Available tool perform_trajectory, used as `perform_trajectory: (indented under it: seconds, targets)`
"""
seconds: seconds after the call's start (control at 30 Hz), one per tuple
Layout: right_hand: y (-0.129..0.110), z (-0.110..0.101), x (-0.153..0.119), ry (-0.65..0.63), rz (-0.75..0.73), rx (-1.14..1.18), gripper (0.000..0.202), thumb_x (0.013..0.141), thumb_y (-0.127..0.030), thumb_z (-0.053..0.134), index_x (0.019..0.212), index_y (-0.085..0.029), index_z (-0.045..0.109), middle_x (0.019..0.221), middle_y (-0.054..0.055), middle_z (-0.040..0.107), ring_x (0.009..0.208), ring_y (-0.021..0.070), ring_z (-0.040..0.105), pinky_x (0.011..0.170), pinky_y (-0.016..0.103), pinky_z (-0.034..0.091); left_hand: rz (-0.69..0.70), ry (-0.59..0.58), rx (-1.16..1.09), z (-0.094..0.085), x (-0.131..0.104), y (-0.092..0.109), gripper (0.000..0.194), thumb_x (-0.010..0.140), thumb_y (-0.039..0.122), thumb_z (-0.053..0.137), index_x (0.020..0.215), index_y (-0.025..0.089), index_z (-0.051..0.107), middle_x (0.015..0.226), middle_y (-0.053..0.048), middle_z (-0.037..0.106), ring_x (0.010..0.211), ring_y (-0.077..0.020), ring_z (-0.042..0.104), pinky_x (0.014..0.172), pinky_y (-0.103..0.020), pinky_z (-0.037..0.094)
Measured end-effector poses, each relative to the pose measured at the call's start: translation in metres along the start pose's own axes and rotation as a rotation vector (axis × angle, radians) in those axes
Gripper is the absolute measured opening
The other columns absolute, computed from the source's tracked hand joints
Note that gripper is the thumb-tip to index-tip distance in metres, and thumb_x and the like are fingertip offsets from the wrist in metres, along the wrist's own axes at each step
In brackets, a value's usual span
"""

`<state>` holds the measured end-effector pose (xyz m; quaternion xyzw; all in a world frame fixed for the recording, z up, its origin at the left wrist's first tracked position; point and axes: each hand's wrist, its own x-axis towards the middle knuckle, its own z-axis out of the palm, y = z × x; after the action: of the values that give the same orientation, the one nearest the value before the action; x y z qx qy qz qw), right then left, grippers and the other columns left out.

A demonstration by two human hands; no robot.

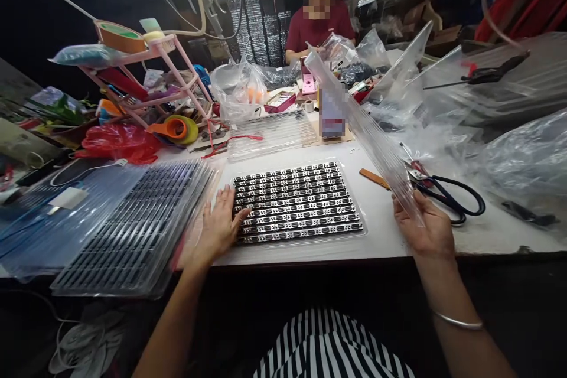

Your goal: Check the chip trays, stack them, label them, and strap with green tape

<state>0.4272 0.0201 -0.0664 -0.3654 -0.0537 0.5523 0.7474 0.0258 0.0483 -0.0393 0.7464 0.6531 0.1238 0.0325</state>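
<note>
A clear plastic tray [361,230] lies on the white table, filled with rows of black and white parts [299,201]. My left hand [220,221] rests at the tray's left edge, fingers spread, its thumb over the ends of the rows. My right hand [423,224] grips a clear ribbed plastic sheet [372,142] by its near end, tilted up on edge to the right of the tray. To the left of my left hand, a stack of clear trays [133,224] with dark strips reaches over the table's front edge.
Black-handled scissors [458,195] and an orange strip [374,179] lie beside my right hand. Behind are another clear tray [272,136], a boxed item [333,112], a pink rack [177,82] and plastic bags [239,88]. A person [319,26] sits across the table.
</note>
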Motion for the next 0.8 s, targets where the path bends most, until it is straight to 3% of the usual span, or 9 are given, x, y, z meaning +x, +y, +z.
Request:
perform_trajectory:
  seconds: [0.13,0.27,0.4,0.53,0.63,0.73,0.8]
  targets:
    - [0.0,0.003,-0.001,0.0,-0.018,0.0,0.031,0.089,-0.009,0.035,0.086,-0.016,0.065,0.096,0.005,0.067,0.085,0.0092,0.065,0.075,0.018,0.056,-0.061,-0.177,0.021,0.002,0.011,-0.017,0.081,0.088,0.063,0.024,0.146,0.009,0.015,0.152,-0.019,0.015,0.141,-0.0313,0.007,0.109,-0.059,0.012]
    - [-0.001,0.005,-0.002,0.05,-0.002,0.035,0.033,0.089,-0.007,0.034,0.09,-0.016,0.065,0.095,0.006,0.068,0.085,0.0098,0.065,0.073,0.019,0.057,-0.035,-0.159,-0.045,0.005,0.011,-0.017,0.078,0.087,0.064,0.026,0.147,0.016,0.016,0.153,-0.016,0.016,0.142,-0.0313,0.004,0.108,-0.062,0.007]
    - [-0.001,0.001,0.0,-0.004,-0.022,-0.006,0.025,0.083,-0.008,0.043,0.091,-0.016,0.065,0.093,0.005,0.069,0.087,0.0113,0.065,0.074,0.018,0.057,-0.117,-0.112,-0.206,0.006,0.021,-0.018,0.082,0.085,0.066,0.03,0.147,0.014,0.017,0.153,-0.017,0.013,0.142,-0.0313,0.002,0.108,-0.06,0.0]
    - [-0.001,-0.003,0.0,-0.022,-0.046,-0.07,0.027,0.08,-0.009,0.045,0.093,-0.019,0.066,0.094,0.004,0.068,0.093,0.0133,0.064,0.073,0.02,0.058,-0.124,-0.086,-0.338,0.006,0.03,-0.02,0.082,0.081,0.067,0.04,0.144,0.017,0.028,0.151,-0.016,0.021,0.141,-0.0328,0.006,0.108,-0.06,-0.001]
    - [-0.001,0.0,-0.003,-0.008,-0.057,-0.143,0.027,0.081,-0.011,0.045,0.094,-0.022,0.067,0.101,0.004,0.067,0.097,0.0145,0.063,0.071,0.02,0.059,-0.133,-0.034,-0.511,0.003,0.028,-0.025,0.078,0.08,0.069,0.041,0.14,0.018,0.037,0.149,-0.014,0.028,0.141,-0.0301,0.015,0.112,-0.054,0.007]
    - [0.0,0.01,-0.011,0.014,-0.054,-0.204,0.029,0.082,-0.012,0.046,0.096,-0.025,0.068,0.098,0.003,0.068,0.086,0.0134,0.065,0.063,0.017,0.059,-0.17,0.076,-0.727,-0.008,0.02,-0.034,0.074,0.084,0.068,0.034,0.135,0.016,0.043,0.147,-0.013,0.035,0.138,-0.0252,0.028,0.112,-0.043,0.022]
    - [0.002,0.022,-0.019,-0.041,-0.084,-0.232,0.032,0.081,-0.011,0.049,0.103,-0.026,0.067,0.094,0.002,0.069,0.078,0.0119,0.065,0.061,0.015,0.058,-0.209,0.15,-0.872,-0.018,0.012,-0.038,0.071,0.088,0.065,0.025,0.13,0.013,0.049,0.14,-0.016,0.045,0.13,-0.0247,0.04,0.107,-0.042,0.032]
